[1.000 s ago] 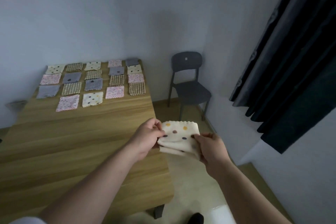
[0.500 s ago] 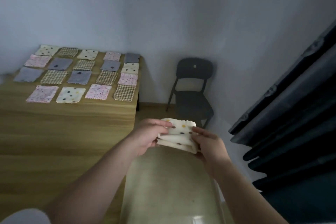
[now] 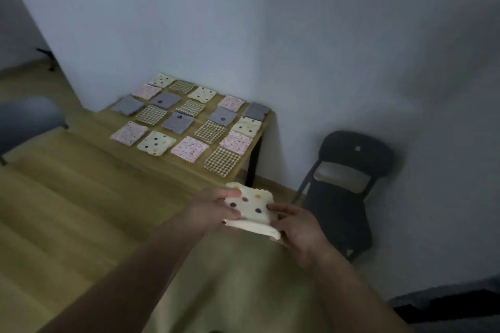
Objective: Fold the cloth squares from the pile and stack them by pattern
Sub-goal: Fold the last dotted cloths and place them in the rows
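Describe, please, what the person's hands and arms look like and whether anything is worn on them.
The left hand and right hand are ungloved, with no ring, watch or sleeve visible; both forearms are uncovered to the frame's edge.

Head-worn wide-angle view, tilted, forward-down over near hands toward table (image 3: 81,197)

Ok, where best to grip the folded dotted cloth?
Both side edges of the dotted cloth, thumbs on top: left hand from the left, right hand from the right. It is limp and layered, so that likely keeps the fold closed.
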### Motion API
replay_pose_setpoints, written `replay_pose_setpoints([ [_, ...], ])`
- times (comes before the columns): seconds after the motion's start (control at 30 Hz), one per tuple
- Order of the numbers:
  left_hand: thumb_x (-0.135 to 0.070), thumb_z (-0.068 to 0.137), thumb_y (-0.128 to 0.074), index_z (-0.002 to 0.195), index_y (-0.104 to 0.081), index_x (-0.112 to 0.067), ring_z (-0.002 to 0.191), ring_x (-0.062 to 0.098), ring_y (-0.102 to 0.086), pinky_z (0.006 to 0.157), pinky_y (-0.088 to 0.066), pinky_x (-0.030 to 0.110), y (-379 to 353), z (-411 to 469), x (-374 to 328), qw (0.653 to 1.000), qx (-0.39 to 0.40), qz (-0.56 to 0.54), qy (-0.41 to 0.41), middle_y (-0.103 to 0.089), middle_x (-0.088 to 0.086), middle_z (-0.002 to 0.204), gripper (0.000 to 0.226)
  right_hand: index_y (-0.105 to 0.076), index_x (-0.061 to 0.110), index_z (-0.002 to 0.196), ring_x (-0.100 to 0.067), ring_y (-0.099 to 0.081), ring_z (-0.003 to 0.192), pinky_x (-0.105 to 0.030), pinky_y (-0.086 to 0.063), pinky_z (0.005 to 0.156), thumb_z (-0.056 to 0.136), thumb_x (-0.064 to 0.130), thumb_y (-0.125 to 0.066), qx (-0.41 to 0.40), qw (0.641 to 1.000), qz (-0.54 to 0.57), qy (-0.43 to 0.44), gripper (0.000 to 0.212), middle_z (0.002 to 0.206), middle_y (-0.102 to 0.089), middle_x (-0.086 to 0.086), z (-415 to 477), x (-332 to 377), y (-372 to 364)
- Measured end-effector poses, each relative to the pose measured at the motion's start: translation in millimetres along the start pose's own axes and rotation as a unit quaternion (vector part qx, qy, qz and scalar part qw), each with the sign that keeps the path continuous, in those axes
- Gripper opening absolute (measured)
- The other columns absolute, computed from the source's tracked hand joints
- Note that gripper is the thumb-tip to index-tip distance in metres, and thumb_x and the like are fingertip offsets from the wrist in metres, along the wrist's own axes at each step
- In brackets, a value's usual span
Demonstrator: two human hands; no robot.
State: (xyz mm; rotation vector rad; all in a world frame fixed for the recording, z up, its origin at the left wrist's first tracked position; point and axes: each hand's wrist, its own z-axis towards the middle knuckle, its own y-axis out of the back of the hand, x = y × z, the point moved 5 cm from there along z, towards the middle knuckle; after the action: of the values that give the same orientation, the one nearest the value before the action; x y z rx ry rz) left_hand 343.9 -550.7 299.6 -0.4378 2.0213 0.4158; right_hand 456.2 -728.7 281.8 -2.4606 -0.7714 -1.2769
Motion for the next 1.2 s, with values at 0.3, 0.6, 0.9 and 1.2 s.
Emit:
replay_pose_setpoints([
  [0.3, 0.009, 0.075, -0.079, 0.106, -0.072, -0.032, 0.105, 0.035, -0.067, 0.080, -0.063, 0.044, 76, 70, 5, 0.987, -0.109, -0.106, 0.052, -0.060, 0.014, 0.124, 0.052, -0.075, 0.020, 0.109, -0.024, -0.065, 0.102, -0.036, -0.062, 0.082, 0.087, -0.013, -0.060, 0.115, 0.983, -0.145, 0.002, 0.043, 0.121, -0.062, -0.005, 122, 65, -90],
  [0.6, -0.018, 0.096, -0.069, 0.118, -0.073, -0.027, 0.079, 0.017, -0.068, 0.062, -0.060, 0.033, 180, 197, 6, 0.953, -0.262, -0.143, 0.049, -0.070, 0.007, 0.109, 0.025, -0.073, 0.025, 0.119, -0.022, -0.062, 0.110, -0.039, -0.058, 0.094, 0.086, -0.004, -0.061, 0.174, 0.926, -0.331, 0.043, 0.045, 0.128, -0.061, -0.002, 279, 142, -206],
  [0.9, -0.015, 0.094, -0.070, 0.129, -0.067, -0.035, 0.089, 0.016, -0.067, 0.077, -0.058, 0.032, 242, 285, 16, 0.927, -0.361, -0.076, 0.068, -0.066, -0.001, 0.117, 0.040, -0.071, 0.025, 0.121, -0.009, -0.056, 0.092, -0.004, -0.042, 0.050, 0.091, -0.005, -0.057, 0.246, 0.838, -0.470, 0.126, 0.045, 0.132, -0.057, -0.001, 390, 190, -303],
  [1.2, -0.012, 0.100, -0.059, 0.148, -0.051, -0.031, 0.139, 0.022, -0.045, 0.106, -0.038, 0.023, 296, 369, 45, 0.861, -0.470, -0.022, 0.193, -0.032, -0.001, 0.162, 0.052, -0.066, 0.019, 0.128, -0.026, -0.053, 0.125, -0.034, -0.047, 0.104, 0.096, 0.002, -0.052, 0.390, 0.714, -0.541, 0.212, 0.039, 0.137, -0.054, -0.009, 503, 182, -428],
])
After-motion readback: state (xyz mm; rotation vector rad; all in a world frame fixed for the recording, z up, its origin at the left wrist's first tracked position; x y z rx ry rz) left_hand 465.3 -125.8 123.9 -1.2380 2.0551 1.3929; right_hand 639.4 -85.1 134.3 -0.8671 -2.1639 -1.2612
